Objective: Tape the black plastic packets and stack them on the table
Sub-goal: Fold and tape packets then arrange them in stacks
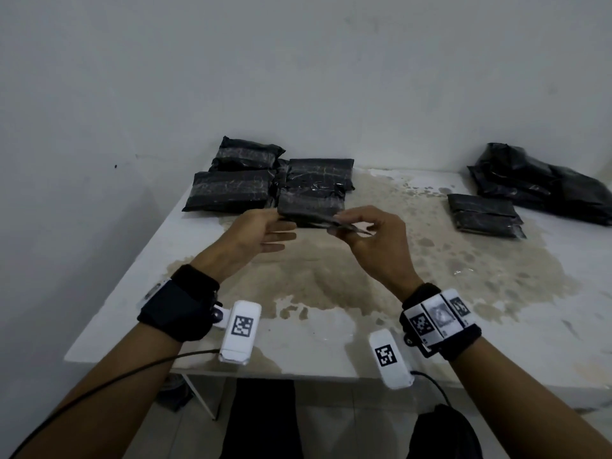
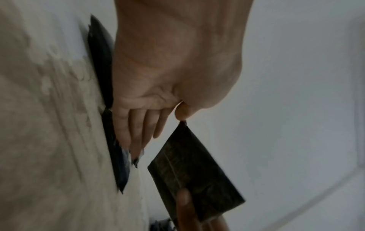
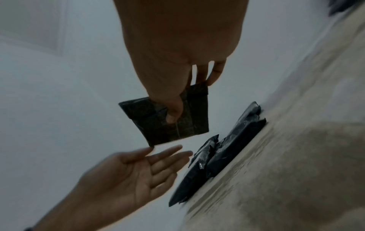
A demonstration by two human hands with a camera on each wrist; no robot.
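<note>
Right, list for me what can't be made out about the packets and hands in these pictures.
- Held packet: in the head view the hands cover its near edge; where the tape ends cannot be read.
- Left hand: whether its fingertip touches the packet's corner is lost to blur in the right wrist view.
- Right pile: cut by the head view's right edge, so no count.
- Left stack: packets overlap, so lower ones stay hidden.
- No tape roll shows in any view.

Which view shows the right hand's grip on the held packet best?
Right wrist: the right hand pinches the held packet, thumb in front. Head view shows it edge-on; left wrist shows one fingertip on it.
</note>
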